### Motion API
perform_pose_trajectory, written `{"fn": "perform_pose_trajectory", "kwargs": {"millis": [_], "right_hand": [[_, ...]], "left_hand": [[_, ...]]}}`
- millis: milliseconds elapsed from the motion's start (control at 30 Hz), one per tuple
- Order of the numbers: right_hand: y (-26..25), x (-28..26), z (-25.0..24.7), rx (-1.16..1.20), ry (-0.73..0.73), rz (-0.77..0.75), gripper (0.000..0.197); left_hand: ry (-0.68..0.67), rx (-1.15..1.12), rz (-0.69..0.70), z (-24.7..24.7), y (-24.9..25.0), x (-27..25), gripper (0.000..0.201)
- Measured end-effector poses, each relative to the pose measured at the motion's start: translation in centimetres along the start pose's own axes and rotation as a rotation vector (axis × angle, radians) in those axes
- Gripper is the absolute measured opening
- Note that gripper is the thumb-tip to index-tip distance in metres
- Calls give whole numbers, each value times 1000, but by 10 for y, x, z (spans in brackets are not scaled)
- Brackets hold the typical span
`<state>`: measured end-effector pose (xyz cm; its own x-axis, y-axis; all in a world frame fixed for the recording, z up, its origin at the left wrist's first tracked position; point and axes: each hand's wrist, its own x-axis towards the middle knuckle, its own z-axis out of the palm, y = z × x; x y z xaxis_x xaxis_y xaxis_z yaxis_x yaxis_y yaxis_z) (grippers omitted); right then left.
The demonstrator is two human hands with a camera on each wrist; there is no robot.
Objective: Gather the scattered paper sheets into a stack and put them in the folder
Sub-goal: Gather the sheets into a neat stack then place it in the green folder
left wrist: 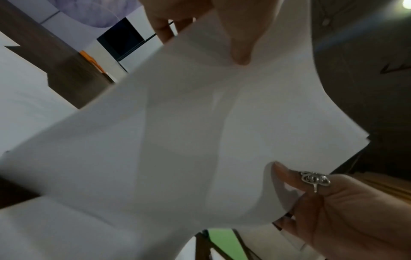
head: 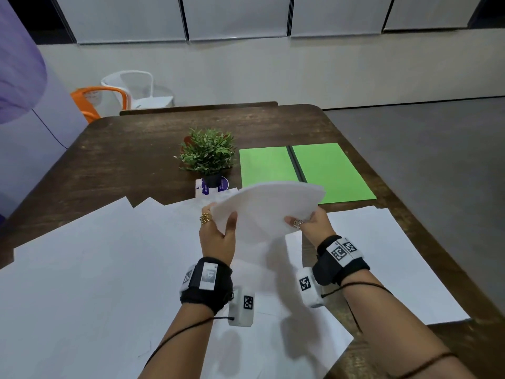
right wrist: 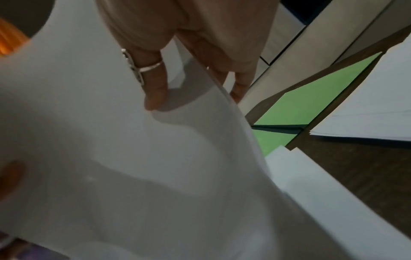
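Sheets [head: 265, 206] bowed, pinched by left hand [head: 218, 236] and right hand [head: 311, 224] at near edges. Risk: sagging far edge catches folder [head: 336, 170], stack fans.

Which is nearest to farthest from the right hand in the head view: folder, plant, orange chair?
From the right hand:
1. Folder, open, just beyond the hand.
2. Plant, farther off, beyond and to the left.
3. Orange chair, past the table's far left corner.
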<state>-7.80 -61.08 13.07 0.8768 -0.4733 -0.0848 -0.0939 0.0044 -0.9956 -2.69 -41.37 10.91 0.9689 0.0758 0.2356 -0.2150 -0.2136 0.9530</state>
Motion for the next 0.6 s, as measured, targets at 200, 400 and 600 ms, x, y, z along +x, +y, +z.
{"fn": "perform_pose_trajectory", "kwargs": {"millis": [200, 400, 600], "right_hand": [[-7, 6, 1, -115, 29, -79, 28], [-16, -1, 1, -131, 97, -218, 32], [19, 3, 2, -261, 88, -113, 42]], "left_hand": [[53, 91, 198, 0, 17, 0, 20], [121, 53, 266, 8, 35, -7, 15], [54, 136, 134, 25, 0, -12, 30]]}}
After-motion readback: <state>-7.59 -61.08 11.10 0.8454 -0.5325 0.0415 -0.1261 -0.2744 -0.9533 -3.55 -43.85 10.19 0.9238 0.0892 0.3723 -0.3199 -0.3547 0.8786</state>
